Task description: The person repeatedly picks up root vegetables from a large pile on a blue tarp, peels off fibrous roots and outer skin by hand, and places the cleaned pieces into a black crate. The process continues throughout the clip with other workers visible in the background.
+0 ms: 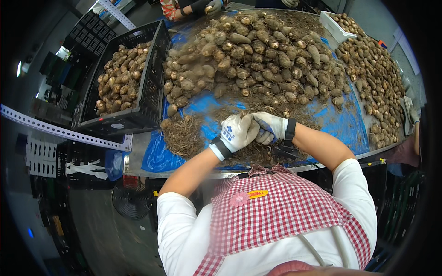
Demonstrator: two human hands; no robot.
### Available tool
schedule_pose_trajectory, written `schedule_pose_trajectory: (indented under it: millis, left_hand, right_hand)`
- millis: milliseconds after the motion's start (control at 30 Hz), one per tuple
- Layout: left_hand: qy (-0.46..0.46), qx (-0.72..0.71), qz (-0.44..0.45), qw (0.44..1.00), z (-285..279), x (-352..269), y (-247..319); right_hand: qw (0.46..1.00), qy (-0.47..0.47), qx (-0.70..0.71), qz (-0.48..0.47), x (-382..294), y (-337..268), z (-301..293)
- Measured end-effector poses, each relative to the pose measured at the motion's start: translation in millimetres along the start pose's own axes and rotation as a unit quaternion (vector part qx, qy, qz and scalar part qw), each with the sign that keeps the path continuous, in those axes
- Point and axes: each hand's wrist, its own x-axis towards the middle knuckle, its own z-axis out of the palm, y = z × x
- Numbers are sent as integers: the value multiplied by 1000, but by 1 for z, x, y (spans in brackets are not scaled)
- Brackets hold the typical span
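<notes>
My left hand (239, 132), in a white glove bearing blue print, is curled close against my right hand (269, 127), also gloved, above the near part of the table. A small brown tip shows at the top between them, but the fingers hide most of whatever is there. Beyond the hands rises a large heap of taro corms (262, 62) with hairy roots. Loose root fibres (183, 136) lie in a clump to the left and under the hands, on blue plastic sheeting (152, 155).
A black plastic crate (138, 119) with corms stands at left. More corms (376, 76) and a white tray (331, 29) lie at right. Co-workers' gloved hands (214, 7) are at the far edge, another at far right. The table's metal edge (221, 175) runs before me.
</notes>
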Motion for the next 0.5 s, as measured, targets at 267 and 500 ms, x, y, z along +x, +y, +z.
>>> schedule_pose_trajectory:
  millis: [267,500]
  left_hand:
    - [99,-452,-487,741,35,14,-8]
    - [34,-713,-515,474,13,-3,-16]
  right_hand:
    - [521,366,-623,-454,19,10,0]
    - [678,377,-390,-496,32,2,3]
